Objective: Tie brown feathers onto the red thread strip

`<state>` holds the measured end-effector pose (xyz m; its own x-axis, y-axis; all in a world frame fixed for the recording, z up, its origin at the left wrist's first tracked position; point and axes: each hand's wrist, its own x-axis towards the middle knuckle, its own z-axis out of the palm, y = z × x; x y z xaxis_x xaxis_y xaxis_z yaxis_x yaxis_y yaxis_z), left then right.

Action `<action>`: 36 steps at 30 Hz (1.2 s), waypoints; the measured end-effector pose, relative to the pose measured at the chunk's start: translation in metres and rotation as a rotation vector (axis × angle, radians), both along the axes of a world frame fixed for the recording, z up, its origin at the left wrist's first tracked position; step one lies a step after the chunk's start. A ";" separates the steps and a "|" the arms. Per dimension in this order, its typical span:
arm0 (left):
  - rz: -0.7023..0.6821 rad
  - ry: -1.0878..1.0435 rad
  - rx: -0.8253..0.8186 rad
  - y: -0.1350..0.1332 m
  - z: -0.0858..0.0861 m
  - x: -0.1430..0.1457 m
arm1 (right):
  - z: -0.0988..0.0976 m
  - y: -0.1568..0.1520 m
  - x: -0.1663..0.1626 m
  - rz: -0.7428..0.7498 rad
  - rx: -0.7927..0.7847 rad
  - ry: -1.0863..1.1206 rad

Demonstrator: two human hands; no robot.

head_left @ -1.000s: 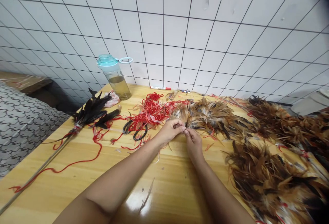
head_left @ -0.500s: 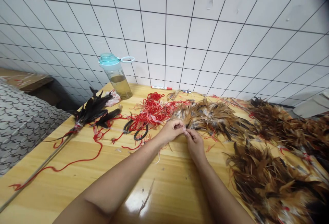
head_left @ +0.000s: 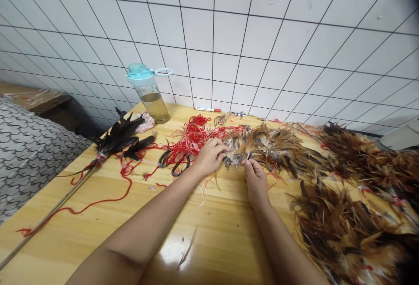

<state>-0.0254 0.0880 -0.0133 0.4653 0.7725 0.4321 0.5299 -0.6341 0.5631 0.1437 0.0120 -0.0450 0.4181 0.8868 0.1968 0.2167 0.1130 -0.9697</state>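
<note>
The feather pile [head_left: 281, 145], a loose heap of brown, grey and dark feathers, lies on the wooden table [head_left: 225, 219]. The person's left hand [head_left: 208, 157] is at the pile's left end, fingers bent down against the feathers; whether they grip anything cannot be told. The right hand [head_left: 256, 178], at the pile's near edge, pinches between thumb and fingertip what looks like a small tan feather [head_left: 249, 149], its vane pointing toward the pile. Just left of the pile lies a tangle of red string [head_left: 195, 133], with two black loops [head_left: 181, 165] near it. Well to the pile's left are a black-feathered stick [head_left: 114, 139] and, behind that, a bottle [head_left: 153, 101]. A red-capped marker [head_left: 207, 109] lies behind the pile's left end, and a large bunch of brown feathers [head_left: 347, 228] sits to its near right
</note>
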 end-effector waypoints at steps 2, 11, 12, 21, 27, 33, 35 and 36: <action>-0.057 0.097 0.073 -0.004 -0.001 0.003 | 0.000 0.000 0.000 -0.001 -0.016 0.010; -0.113 0.212 0.146 -0.008 -0.005 0.008 | -0.001 -0.003 -0.003 0.019 -0.050 -0.040; -0.117 0.191 0.146 -0.008 -0.003 0.007 | -0.001 -0.004 -0.003 0.016 -0.050 -0.046; -0.218 0.205 0.155 -0.013 0.012 0.007 | 0.004 -0.004 -0.003 -0.029 -0.026 -0.109; -0.254 0.221 0.213 -0.013 0.015 0.007 | 0.000 -0.003 -0.003 -0.021 0.065 -0.350; -0.267 0.256 0.251 -0.012 0.015 0.007 | -0.005 -0.003 -0.006 0.053 0.063 -0.508; -0.271 0.233 0.253 -0.013 0.014 0.008 | -0.005 -0.002 -0.006 0.061 0.044 -0.491; -0.254 0.197 0.253 -0.013 0.014 0.008 | -0.005 -0.002 -0.005 0.055 0.034 -0.464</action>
<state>-0.0171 0.0749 0.0007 0.7205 0.5032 0.4772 0.4211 -0.8642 0.2755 0.1385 0.0098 -0.0500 0.2317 0.8951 0.3810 0.6190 0.1665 -0.7676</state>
